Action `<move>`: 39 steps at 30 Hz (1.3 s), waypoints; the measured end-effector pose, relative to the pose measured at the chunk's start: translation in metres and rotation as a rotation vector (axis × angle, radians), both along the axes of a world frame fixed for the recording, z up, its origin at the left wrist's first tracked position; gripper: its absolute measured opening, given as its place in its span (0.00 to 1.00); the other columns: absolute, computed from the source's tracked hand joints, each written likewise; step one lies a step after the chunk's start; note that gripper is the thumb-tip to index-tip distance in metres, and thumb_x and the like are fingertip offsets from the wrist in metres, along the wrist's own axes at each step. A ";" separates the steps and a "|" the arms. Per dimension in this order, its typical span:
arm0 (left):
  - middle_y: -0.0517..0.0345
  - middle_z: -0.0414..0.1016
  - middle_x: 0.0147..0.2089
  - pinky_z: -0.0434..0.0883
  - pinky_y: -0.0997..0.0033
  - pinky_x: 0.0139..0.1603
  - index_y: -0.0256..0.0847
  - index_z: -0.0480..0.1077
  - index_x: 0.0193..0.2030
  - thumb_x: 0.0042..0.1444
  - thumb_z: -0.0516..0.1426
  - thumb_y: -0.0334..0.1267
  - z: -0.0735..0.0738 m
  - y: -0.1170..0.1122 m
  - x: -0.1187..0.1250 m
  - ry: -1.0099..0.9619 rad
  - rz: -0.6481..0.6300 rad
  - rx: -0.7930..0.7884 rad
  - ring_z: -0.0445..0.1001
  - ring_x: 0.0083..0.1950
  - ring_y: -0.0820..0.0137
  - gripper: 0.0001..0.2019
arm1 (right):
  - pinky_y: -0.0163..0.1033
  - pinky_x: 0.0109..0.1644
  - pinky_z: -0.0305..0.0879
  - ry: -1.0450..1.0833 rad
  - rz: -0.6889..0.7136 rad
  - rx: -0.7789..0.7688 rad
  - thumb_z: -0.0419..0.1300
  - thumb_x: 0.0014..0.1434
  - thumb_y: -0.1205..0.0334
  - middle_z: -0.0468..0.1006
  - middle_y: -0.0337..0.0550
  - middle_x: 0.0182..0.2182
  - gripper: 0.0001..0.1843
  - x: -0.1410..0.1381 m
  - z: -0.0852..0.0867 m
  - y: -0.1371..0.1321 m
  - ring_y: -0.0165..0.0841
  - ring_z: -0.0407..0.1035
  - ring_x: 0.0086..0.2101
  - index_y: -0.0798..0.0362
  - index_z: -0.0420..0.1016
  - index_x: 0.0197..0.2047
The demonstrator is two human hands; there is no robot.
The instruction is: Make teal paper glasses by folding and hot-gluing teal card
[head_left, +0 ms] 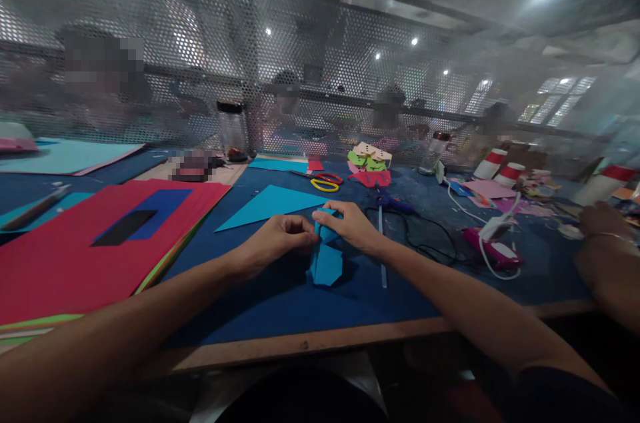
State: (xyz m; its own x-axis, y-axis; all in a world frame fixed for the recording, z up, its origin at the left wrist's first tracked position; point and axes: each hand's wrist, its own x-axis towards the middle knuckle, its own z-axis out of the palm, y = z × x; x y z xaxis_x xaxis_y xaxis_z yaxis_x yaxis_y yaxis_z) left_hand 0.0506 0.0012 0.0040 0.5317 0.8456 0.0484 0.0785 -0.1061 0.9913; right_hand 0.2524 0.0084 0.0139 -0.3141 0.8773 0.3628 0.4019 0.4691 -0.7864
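Note:
A folded piece of blue paper point(327, 264) is held upright just above the blue tabletop, its lower flap angled toward me. My left hand point(286, 236) pinches its left edge near the top. On the upper right side, my right hand point(346, 223) grips the same paper between thumb and fingers. Behind my hands lies a flat blue paper triangle point(273, 206). Scissors point(325, 181) with red and yellow handles rest beyond it. A glue gun point(395, 203) and a clear glue stick point(383, 256) lie to the right of my right hand.
Stacked coloured sheets, red on top point(60, 263), cover the left side. Folded paper pieces point(370, 159), a glass jar point(233, 133) and a pink device with a white cable point(495, 249) are around the table. Another person's arm point(607, 256) reaches in from the right. A perforated metal screen point(310, 63) stands behind.

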 end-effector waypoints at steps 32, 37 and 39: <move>0.60 0.72 0.26 0.64 0.70 0.32 0.38 0.74 0.30 0.46 0.71 0.51 0.002 0.001 0.000 -0.009 0.045 -0.026 0.68 0.28 0.72 0.18 | 0.39 0.28 0.44 0.078 -0.092 0.015 0.55 0.63 0.30 0.49 0.34 0.22 0.35 0.001 -0.003 0.000 0.28 0.46 0.25 0.49 0.49 0.21; 0.60 0.73 0.26 0.65 0.70 0.33 0.38 0.74 0.30 0.46 0.71 0.49 0.003 0.001 0.000 -0.003 0.039 -0.016 0.68 0.29 0.71 0.17 | 0.39 0.27 0.41 0.083 -0.119 0.019 0.54 0.64 0.31 0.47 0.34 0.22 0.35 0.001 -0.002 -0.001 0.27 0.44 0.25 0.49 0.47 0.21; 0.60 0.73 0.26 0.65 0.69 0.33 0.38 0.74 0.30 0.46 0.70 0.47 0.003 0.001 0.000 0.005 0.039 -0.006 0.68 0.29 0.71 0.16 | 0.38 0.28 0.44 0.080 -0.097 0.022 0.55 0.64 0.32 0.49 0.33 0.21 0.35 0.002 -0.001 -0.002 0.28 0.46 0.25 0.50 0.51 0.20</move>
State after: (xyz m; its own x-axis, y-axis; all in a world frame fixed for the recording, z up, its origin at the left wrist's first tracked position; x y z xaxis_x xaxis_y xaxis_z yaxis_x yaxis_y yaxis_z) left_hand 0.0503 0.0022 0.0068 0.4987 0.8658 0.0409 0.0870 -0.0970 0.9915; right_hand 0.2541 0.0068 0.0130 -0.1977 0.8936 0.4029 0.3821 0.4488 -0.8078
